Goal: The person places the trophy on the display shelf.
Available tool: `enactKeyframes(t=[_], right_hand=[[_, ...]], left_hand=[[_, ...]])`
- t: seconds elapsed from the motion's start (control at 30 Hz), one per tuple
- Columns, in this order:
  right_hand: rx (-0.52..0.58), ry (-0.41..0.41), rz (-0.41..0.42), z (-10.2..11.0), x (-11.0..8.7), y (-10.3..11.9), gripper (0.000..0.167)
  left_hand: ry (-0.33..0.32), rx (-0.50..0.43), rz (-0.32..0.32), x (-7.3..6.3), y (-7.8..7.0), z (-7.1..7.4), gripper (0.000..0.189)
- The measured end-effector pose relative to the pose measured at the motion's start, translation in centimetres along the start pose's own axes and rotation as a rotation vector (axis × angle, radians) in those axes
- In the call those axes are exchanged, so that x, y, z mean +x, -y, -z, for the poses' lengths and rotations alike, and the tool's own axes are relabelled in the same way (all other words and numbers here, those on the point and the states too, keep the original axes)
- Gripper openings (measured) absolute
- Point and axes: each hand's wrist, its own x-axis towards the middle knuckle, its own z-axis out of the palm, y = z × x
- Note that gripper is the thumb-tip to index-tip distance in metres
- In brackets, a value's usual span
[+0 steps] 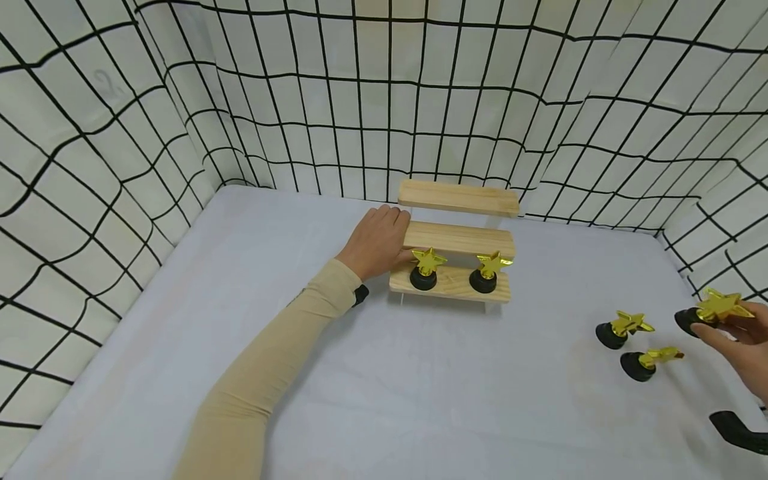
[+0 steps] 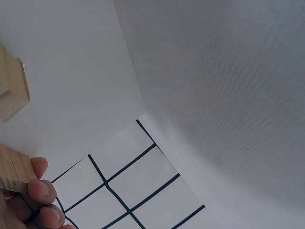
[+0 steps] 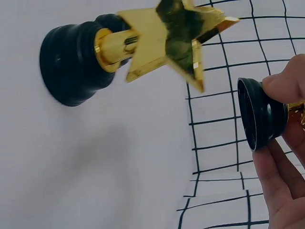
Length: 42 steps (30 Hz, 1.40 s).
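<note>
My left hand (image 1: 381, 241) grips the left end of a tiered wooden shelf (image 1: 459, 239); in the left wrist view its fingers curl round the end of a wooden board (image 2: 14, 167). Two gold star trophies, one on the left (image 1: 426, 267) and one on the right (image 1: 489, 270), stand upright on the lowest step. At the far right, my right hand (image 1: 747, 343) pinches another star trophy (image 1: 714, 310) above the table. The right wrist view shows thumb and fingers on its black base (image 3: 262, 114), with the hollow underside visible.
Two more star trophies, one farther back (image 1: 621, 328) and one nearer (image 1: 648, 363), are on the white table (image 1: 480, 400) beside the right hand. White walls with black grid netting (image 1: 372, 100) enclose the back and sides. A black strap end (image 1: 738, 433) shows at lower right.
</note>
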Motion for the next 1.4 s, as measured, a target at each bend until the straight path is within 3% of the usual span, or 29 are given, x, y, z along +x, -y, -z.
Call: enactKeyframes(t=[0.2, 0.5, 1.0, 1.17, 1.3, 1.4], right_hand=[[-0.027, -0.044, -0.018, 0.2, 0.8, 1.3, 0.059], [-0.041, -0.008, -0.025, 0.6, 2.0, 3.3, 0.053], [-0.014, -0.063, 0.179, 0.6, 2.9, 7.0, 0.053], [0.077, -0.009, 0.282, 0.2, 3.5, 8.5, 0.066], [0.108, 0.041, 0.314, -0.4, 4.2, 10.3, 0.059], [0.070, 0.065, 0.294, -0.8, 4.6, 11.7, 0.048]], left_hand=[[-0.003, 0.011, -0.012, 0.3, 0.1, 0.2, 0.066], [-0.014, 0.015, -0.012, 0.4, 0.2, 0.3, 0.068], [-0.003, 0.013, -0.007, 0.5, -0.1, 0.5, 0.070], [-0.002, 0.008, -0.006, 0.0, 0.0, 0.4, 0.069], [0.001, 0.019, -0.001, -0.3, 0.1, 0.2, 0.068], [0.019, 0.011, -0.001, -0.3, -0.1, 0.1, 0.068]])
